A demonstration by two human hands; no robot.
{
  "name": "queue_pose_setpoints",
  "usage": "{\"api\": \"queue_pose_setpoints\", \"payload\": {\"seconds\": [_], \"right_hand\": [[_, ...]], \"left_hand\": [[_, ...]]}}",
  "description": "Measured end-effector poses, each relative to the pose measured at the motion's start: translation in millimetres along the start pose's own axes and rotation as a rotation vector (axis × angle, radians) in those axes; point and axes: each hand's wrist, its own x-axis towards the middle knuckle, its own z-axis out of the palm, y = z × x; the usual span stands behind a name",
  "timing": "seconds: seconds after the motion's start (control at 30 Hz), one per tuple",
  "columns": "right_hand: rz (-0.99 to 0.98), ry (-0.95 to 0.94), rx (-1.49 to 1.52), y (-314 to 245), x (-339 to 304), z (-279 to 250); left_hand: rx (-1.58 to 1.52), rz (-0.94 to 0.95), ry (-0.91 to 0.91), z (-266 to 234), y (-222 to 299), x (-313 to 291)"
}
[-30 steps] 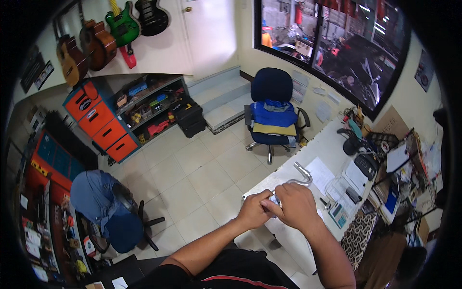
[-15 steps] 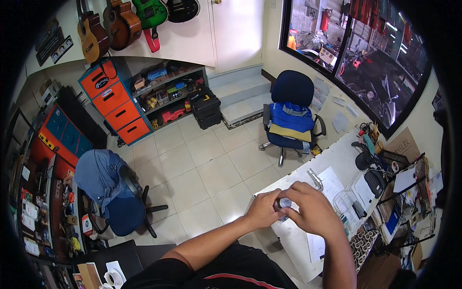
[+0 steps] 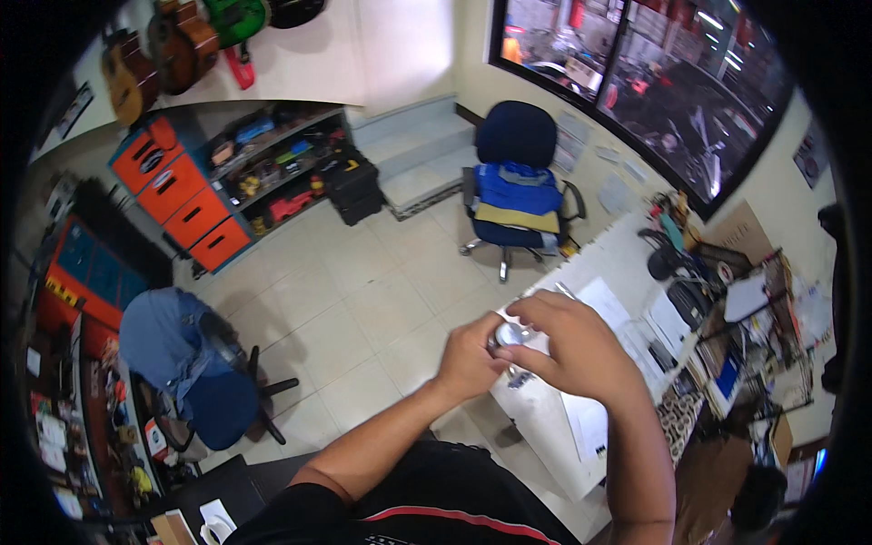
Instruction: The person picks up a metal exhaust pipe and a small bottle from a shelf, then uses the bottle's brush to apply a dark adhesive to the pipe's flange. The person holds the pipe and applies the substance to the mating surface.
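Note:
My left hand is closed around a small round object with a pale, silvery top, above the near-left edge of the white table. From the other side my right hand curves over it, thumb and fingers bent at its rim. The fingers cover most of its body, so its exact kind cannot be made out. Just below the hands a small shiny item shows against the table; whether it belongs to the held object is unclear. Papers lie under my right forearm.
On the table's right side are a black telephone, a wire rack with papers and folders. A blue office chair with folded cloth stands beyond the table. Another chair, draped with a jacket, is at left. Orange drawers stand behind.
The whole view has shifted, with the room sliding left and upward. Both hands stay on the round object, whose pale top now shows more fully between them.

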Motion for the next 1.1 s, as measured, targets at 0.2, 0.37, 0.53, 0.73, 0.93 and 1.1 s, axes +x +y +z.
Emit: {"api": "queue_pose_setpoints", "payload": {"seconds": [0.2, 0.37, 0.53, 0.73, 0.93, 1.1], "right_hand": [[-0.035, -0.032, -0.039, 11.0, 3.9, -7.3], [-0.065, 0.03, 0.035, 17.3, 1.1, -19.2], [-0.052, 0.052, 0.004, 20.8, 0.6, -25.0], [-0.029, 0.043, 0.036, 21.4, -0.4, -28.0], [-0.029, 0.05, 0.065, 22.2, 2.9, -25.1], [-0.1, 0.101, -0.003, 22.7, 5.9, -21.8]], "left_hand": [[0.106, -0.026, -0.006, 0.8, 14.3, 11.3], [0.051, -0.009, -0.006, 7.2, 18.0, 16.5], [0.025, -0.004, -0.007, 12.5, 18.9, 19.5], [0.02, -0.018, -0.01, 13.2, 18.6, 22.5], [-0.032, -0.018, 0.021, 15.5, 15.3, 25.4], [-0.031, -0.03, 0.02, 14.4, 12.5, 26.2]]}}
